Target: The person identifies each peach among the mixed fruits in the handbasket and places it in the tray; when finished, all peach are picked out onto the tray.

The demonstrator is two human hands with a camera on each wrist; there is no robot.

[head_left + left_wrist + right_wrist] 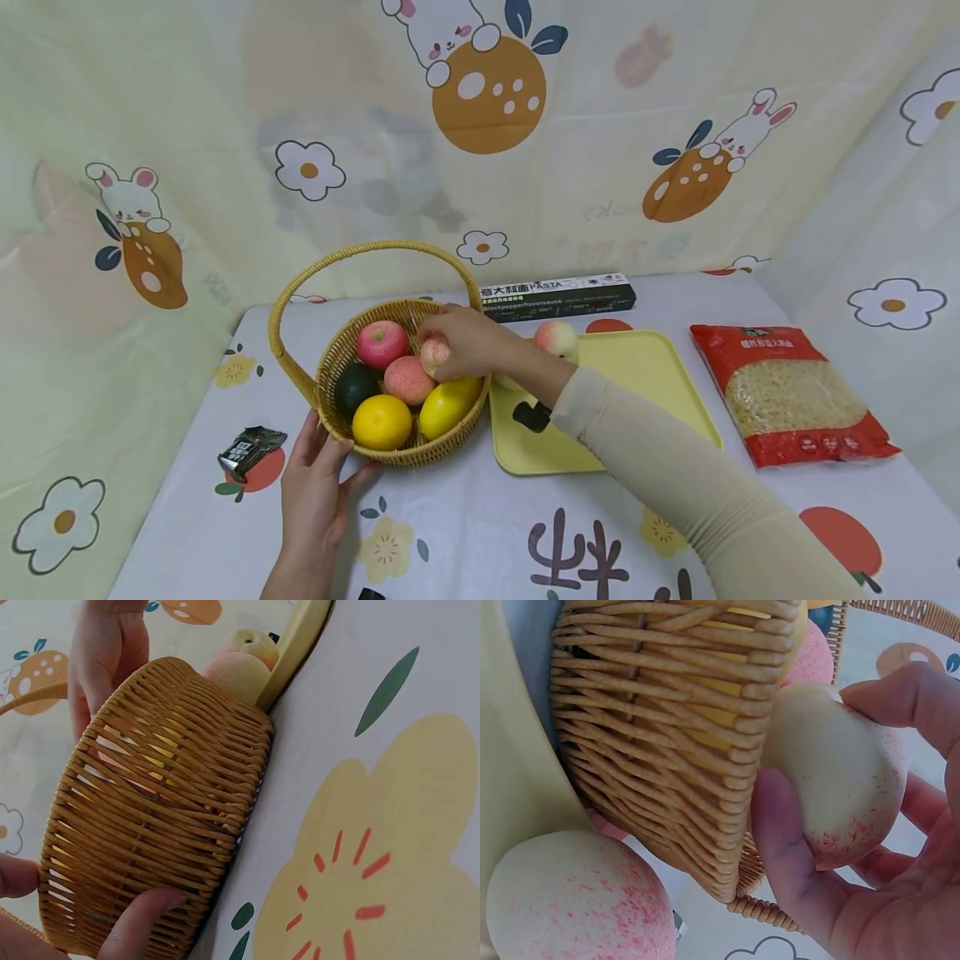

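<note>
My right hand (465, 337) grips a pale peach with pink speckles (840, 776), fingers and thumb around it, at the right side of the wicker basket (442, 454). Against the basket's front left side, my left hand (318, 492) holds the rim and wall; its thumb (142, 922) lies on the weave. Inside the basket are a red apple (382, 343), a pinkish peach (409, 381), a dark green avocado (356, 389), an orange (382, 422) and a lemon (448, 408). Another peach (557, 339) sits on the yellow tray (652, 375), partly behind my right forearm.
A red-ended bag of pasta (795, 392) lies right of the tray. Behind basket and tray is a dark pasta box (558, 298). To the left lies a small black packet (251, 452). The basket's tall handle (375, 246) arches above the fruit.
</note>
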